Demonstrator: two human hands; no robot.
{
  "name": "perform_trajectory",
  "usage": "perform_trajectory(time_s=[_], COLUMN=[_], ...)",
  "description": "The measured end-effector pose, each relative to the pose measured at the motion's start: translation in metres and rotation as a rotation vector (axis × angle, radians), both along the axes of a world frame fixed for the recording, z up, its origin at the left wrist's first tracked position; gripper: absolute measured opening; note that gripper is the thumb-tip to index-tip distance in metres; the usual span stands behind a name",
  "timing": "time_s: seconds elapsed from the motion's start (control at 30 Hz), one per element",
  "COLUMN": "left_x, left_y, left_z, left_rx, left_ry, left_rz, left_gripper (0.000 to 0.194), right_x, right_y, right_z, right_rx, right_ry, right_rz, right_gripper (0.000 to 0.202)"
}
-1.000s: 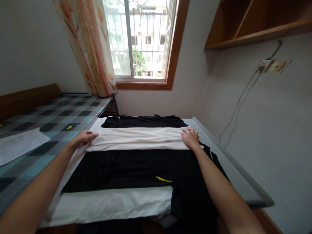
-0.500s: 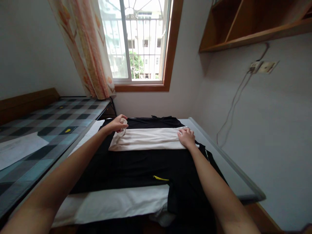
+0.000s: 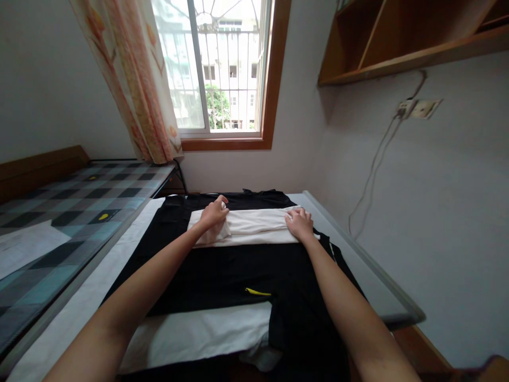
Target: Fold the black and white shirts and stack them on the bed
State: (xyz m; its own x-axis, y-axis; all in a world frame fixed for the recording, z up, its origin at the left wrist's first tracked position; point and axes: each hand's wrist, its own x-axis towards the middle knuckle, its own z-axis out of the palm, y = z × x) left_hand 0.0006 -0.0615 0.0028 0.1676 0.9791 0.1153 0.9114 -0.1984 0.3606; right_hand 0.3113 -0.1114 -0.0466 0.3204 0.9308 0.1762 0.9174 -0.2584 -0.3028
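Observation:
A long white folded cloth lies across black fabric on the table. My left hand is closed on the cloth's left part, its end folded over to the right beneath the fingers. On the right end of the same cloth rests my right hand, fingers spread and slightly bent, pressing it down. Nearer to me lies a second white cloth, flat, with a small yellow mark on the black fabric just beyond it.
At left, a checked surface holds a sheet of paper. The white table has a raised right edge. Behind are a curtain and window; a wooden shelf and a cable are on the right.
My left hand has moved right, carrying the white cloth's left end over on itself. My right hand stays on the other end. The view has shifted slightly.

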Motion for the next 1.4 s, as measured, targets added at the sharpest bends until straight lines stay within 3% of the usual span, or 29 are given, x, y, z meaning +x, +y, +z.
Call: perform_trajectory(time_s=[0.13, 0.3, 0.47, 0.6, 0.7, 0.8, 0.9, 1.03, 1.17, 1.4], left_x=[0.010, 0.015, 0.005, -0.002, -0.002, -0.001, 0.000, -0.001, -0.001, 0.001], left_y=[-0.003, -0.012, -0.014, -0.023, -0.030, -0.033, -0.035, -0.036, -0.037, -0.036], left_z=[-0.014, -0.033, -0.036, -0.043, -0.050, -0.054, -0.054, -0.056, -0.057, -0.057], left_rx=[-0.094, -0.059, 0.017, 0.219, 0.209, 0.168, 0.152, 0.173, 0.125, 0.097], left_ry=[0.040, 0.017, -0.143, -0.066, 0.078, 0.162, 0.186, 0.186, 0.187, 0.209], left_rz=[-0.089, -0.053, -0.066, -0.135, -0.256, -0.293, -0.293, -0.269, -0.284, -0.273], left_gripper=[0.035, 0.034, 0.031, 0.035, 0.044, 0.050, 0.056, 0.063, 0.063, 0.065], right_x=[0.000, 0.000, -0.008, -0.029, -0.043, -0.047, -0.039, -0.013, 0.013, 0.031], right_y=[0.000, -0.001, 0.000, 0.002, 0.002, 0.001, 0.001, 0.000, -0.003, -0.004], right_z=[0.000, -0.001, 0.000, -0.001, -0.006, -0.008, -0.001, 0.010, 0.013, 0.012], right_rx=[-0.005, -0.002, 0.185, 0.213, 0.037, -0.045, 0.046, 0.144, 0.099, -0.110], right_ry=[0.001, -0.006, -0.137, -0.164, -0.168, -0.168, -0.121, -0.067, 0.015, 0.087], right_rz=[-0.002, 0.003, 0.018, 0.277, 0.449, 0.494, 0.411, 0.089, -0.139, -0.271], right_gripper=[0.044, 0.044, 0.045, 0.054, 0.056, 0.054, 0.048, 0.038, 0.037, 0.050])
